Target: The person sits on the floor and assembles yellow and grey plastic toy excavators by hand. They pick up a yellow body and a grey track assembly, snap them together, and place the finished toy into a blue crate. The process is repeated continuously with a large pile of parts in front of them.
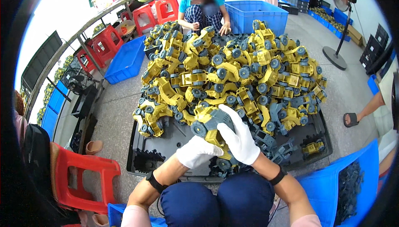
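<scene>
**One toy truck in two gloved hands, and a big heap all around**

The left hand [197, 152], in a white glove, is closed on the low side of a yellow and grey toy truck [213, 123]. The right hand [242, 141], gloved too, holds the same truck from the other side, with its fingers up along the grey part [219, 118]. The truck is up above the near side of a big black tray [181, 137], tipped over a bit.

This truck looks partly made, I think. It has a big wheel [199, 129] on, and the grey part sits against the yellow body. I cannot tell if that part is pushed in all the way, because the gloves hide some of it.

The heap of yellow trucks [194, 78] is large, and lots of them have wheels. I cannot tell which ones are all done. Loose grey pieces [286, 150] lie on the tray by the right hand, and more grey bits [349, 189] fill part of a blue bin [316, 185]. So it seems there is plenty left to do. Across the heap sits a co-worker [203, 11].
</scene>
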### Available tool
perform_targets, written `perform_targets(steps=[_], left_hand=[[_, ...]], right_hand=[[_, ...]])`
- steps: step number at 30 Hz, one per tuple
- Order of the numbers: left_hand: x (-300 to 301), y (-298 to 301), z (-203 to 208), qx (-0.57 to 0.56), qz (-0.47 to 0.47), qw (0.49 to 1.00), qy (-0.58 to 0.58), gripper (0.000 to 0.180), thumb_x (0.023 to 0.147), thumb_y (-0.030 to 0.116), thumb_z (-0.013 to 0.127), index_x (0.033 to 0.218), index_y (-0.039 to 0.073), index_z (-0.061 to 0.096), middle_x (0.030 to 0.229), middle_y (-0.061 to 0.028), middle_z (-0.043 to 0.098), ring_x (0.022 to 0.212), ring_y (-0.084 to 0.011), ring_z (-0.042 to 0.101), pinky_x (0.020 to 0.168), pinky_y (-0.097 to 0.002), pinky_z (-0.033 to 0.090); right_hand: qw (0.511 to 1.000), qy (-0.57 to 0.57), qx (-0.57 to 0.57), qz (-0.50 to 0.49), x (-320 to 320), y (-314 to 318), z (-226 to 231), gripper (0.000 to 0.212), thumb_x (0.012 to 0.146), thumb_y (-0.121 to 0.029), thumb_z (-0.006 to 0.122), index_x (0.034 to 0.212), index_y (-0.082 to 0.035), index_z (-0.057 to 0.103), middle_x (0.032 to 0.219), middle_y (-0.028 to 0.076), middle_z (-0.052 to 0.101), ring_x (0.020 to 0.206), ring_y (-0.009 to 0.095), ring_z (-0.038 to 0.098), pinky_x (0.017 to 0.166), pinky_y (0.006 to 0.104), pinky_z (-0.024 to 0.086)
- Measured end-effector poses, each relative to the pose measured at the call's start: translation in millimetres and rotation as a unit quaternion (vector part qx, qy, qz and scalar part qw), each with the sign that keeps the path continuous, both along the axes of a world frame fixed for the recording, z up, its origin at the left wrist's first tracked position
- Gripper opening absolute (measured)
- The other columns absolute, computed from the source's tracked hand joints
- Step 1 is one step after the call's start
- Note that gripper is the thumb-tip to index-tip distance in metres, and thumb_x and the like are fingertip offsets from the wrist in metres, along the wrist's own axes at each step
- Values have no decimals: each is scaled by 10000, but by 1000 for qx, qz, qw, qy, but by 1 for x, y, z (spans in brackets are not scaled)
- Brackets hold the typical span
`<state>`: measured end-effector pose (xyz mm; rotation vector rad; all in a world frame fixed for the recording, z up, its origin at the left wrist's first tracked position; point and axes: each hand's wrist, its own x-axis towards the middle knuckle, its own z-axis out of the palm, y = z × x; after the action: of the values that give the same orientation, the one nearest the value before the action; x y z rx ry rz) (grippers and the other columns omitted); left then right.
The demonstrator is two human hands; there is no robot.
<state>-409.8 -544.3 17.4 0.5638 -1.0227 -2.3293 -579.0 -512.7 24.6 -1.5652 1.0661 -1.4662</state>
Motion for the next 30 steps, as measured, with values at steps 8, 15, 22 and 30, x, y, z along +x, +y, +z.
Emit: perform_targets(steps=[8,15,22,30], left_hand=[[74,-10,-4,-216,-10,956,-199,406,743,-30,696,1140,16,621,1078,-79,655,966,-214,642,887,-369,520],[237,62,26,-177,137,858,-461,458,676,95,780,1100,60,608,1051,-69,651,945,-215,645,855,-385,538],[375,213,7,42,382,702,-600,483,700,122,739,1160,75,599,1229,-126,596,1100,-283,602,941,-421,498],[377,260,-32,12,410,510,-756,467,720,130,707,1172,73,599,1271,-145,567,1134,-310,573,965,-430,476]], right_hand=[[991,-27,51,122,15,-4,-15,710,979,-385,550,1501,-18,239,1467,192,360,1359,279,360,1075,391,346],[990,65,122,-38,-45,35,-39,327,913,-160,653,1201,-8,622,1056,94,670,862,134,648,753,273,527],[936,156,64,-308,-108,41,-83,247,894,-133,641,1100,4,633,816,93,656,575,120,609,568,273,502],[905,347,56,-240,-101,30,-107,365,863,-234,621,1177,-48,617,1098,165,643,1034,357,592,905,447,476]])
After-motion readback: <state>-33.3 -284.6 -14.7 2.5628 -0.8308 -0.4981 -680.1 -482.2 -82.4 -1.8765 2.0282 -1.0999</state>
